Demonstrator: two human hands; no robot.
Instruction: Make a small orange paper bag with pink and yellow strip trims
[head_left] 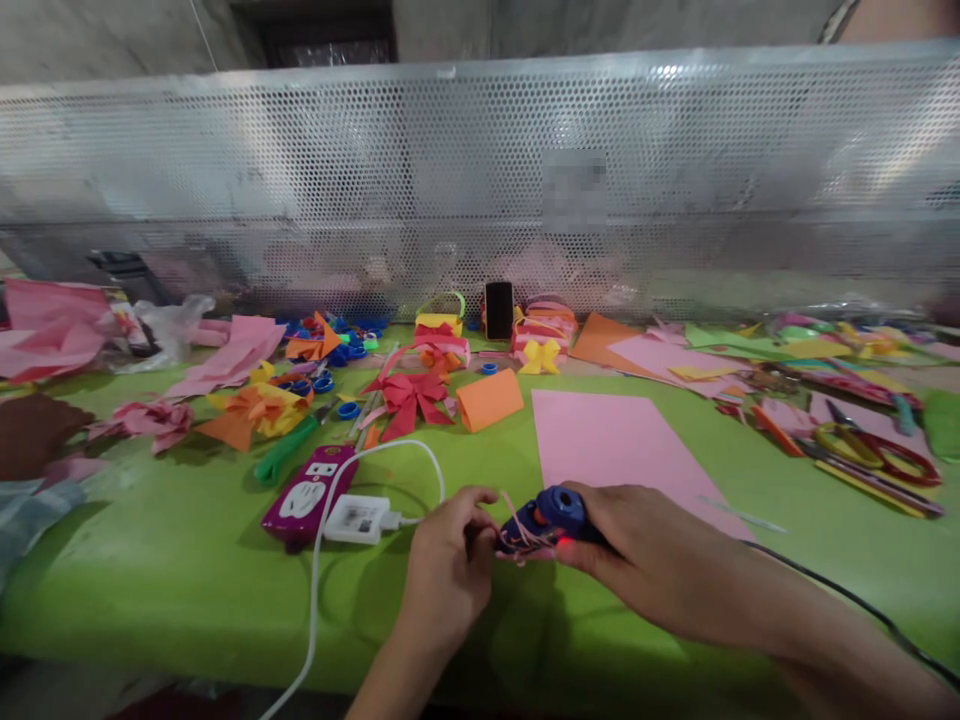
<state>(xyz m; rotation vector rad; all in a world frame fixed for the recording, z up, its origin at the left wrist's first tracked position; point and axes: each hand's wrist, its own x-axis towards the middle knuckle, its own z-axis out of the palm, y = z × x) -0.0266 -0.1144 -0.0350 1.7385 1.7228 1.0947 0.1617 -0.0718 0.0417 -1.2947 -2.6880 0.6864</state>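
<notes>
My right hand [637,540] is wrapped round a dark blue glue gun [559,513], whose small red light glows beside the thumb. A black cord [847,590] trails from it to the right. My left hand [450,555] is closed, fingertips pinching a piece of pink paper [525,553] with thin strands just under the gun's nozzle. How the fingers grip that piece is partly hidden. Beyond my hands lie a pink paper sheet [615,430] and a rolled orange paper tube [490,402].
A purple power strip [304,505] with a white adapter [357,520] and white cable lies left of my hands. Red [411,400] and yellow paper bows, several blue rings, and a phone [499,310] stand farther back. Scissors [877,445] and pencils lie right. A perforated metal panel [465,180] bounds the table.
</notes>
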